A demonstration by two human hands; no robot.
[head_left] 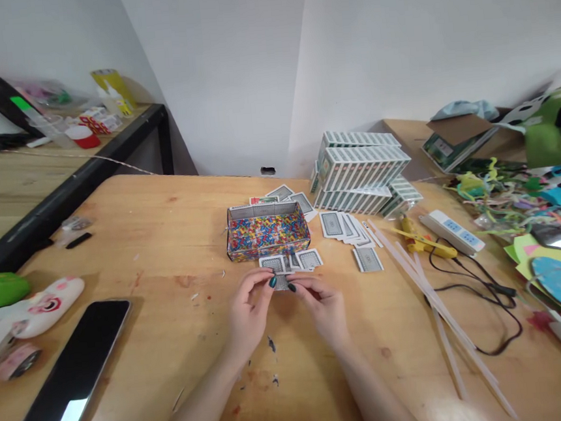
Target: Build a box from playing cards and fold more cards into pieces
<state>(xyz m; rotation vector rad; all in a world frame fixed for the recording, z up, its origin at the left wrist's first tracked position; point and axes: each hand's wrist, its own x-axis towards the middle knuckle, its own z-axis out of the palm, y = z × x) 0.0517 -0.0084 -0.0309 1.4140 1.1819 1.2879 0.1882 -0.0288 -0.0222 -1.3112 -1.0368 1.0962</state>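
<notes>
My left hand (250, 308) and my right hand (320, 302) meet over the wooden table (166, 247), both pinching one small playing card (281, 282) by its ends. The fingers are curled, with dark-painted nails at the card. Just beyond lie a few loose cards (295, 261), back up. Behind those stands an open box (267, 230) built from cards, its inside covered in a many-coloured pattern.
Stacked green card packs (360, 171) stand behind right, more loose cards (345, 226) beside them. Glue sticks (436, 302), a yellow glue gun (423, 240), power strip (452, 231) and paper scraps lie right. A phone (75, 366) and tape roll (16, 360) lie left.
</notes>
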